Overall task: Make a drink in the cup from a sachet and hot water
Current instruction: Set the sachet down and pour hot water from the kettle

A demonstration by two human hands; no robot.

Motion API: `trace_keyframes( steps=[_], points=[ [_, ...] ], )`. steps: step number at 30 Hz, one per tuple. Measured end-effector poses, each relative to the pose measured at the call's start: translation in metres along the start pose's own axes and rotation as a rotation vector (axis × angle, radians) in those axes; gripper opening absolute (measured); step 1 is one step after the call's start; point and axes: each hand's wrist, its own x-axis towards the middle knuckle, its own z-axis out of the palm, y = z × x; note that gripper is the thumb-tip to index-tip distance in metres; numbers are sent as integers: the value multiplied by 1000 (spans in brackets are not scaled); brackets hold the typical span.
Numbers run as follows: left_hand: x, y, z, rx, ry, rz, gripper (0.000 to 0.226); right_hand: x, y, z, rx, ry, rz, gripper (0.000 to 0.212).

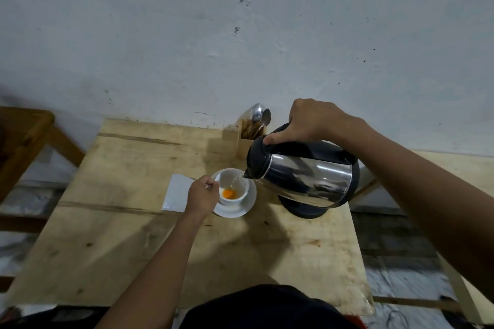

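A white cup [242,184] stands on a white saucer [247,207] near the middle of the wooden table [133,222]. Orange powder [229,193] lies at the cup's bottom. My right hand [310,121] grips the black handle of a steel kettle [304,177], tilted left with its spout over the cup; a thin stream of water falls into it. My left hand [202,195] is curled at the cup's left rim, pinching a small metal thing, seemingly a spoon handle [209,186]. A white sachet [177,192] lies flat left of the saucer.
The kettle's black base [304,211] sits on the table under the kettle. A wooden holder [247,136] with spoons stands at the back by the wall. A wooden chair [24,141] is at the left. Bare tabletop lies in front of the saucer.
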Motion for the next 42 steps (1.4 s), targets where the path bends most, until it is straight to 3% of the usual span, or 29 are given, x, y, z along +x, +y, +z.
trace_keyframes(
  steps=[42],
  points=[
    [-3, 7, -2, -9, -12, -27, 26, 4, 5, -28, -91, -19, -48, 74]
  ],
)
